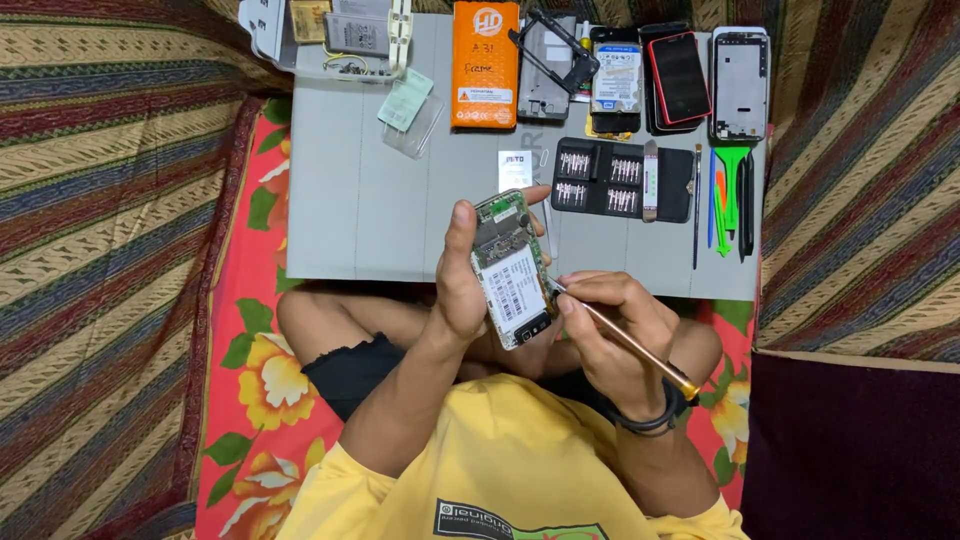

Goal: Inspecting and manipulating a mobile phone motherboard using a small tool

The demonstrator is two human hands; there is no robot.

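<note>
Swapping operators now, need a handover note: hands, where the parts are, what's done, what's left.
Left hand: holds the opened phone over the lap, back cover off, circuit board exposed.
Right hand: holds a slim screwdriver, tip at the phone's right edge.
On the grey mat: black bit set, open; orange box; spare phones and frames along the far edge; green pry tools at right.
Done: phone opened.
Left: work at the right edge is in hand; reassembly not begun.
</note>
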